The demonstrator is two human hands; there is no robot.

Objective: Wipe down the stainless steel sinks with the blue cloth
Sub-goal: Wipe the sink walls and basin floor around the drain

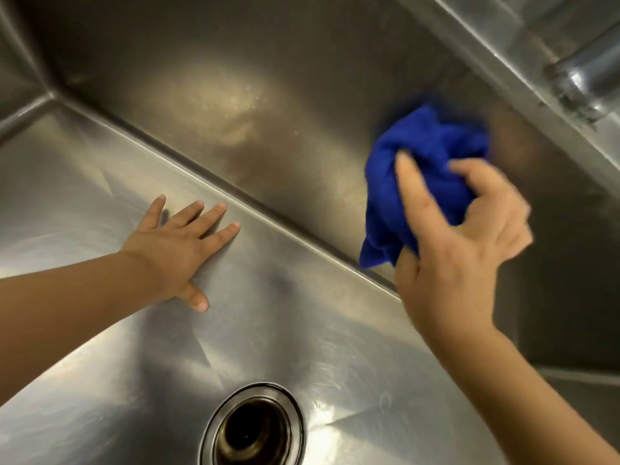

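Starting on the left: your left hand (181, 250) lies flat on the floor of the brushed stainless steel sink (84, 169). Its fingers are straight and spread, holding nothing, just propping you up by the look of it. Below it and a bit to the right is the round metal drain hole (255, 427), with nothing touching it.

Further right is the bunched-up deep blue cloth (426, 156), up against the sink's far wall, just above the seam where wall meets floor. Your right hand (459, 253) has it clamped, fingers curled round the wad and one laid straight across the front. The hand is blurry, so I can't tell exactly how the rest sit. In the top right corner there's a shiny metal tap pipe (583, 72), clear of the cloth.

Handling-wise, I'd guess the cloth is light, soft and floppy. You can't break it, but a loose wad could slide about on slick steel. Take it by the middle of the bunch and tuck in the tail that's hanging down. It's wholly in your right hand, well apart from the left.
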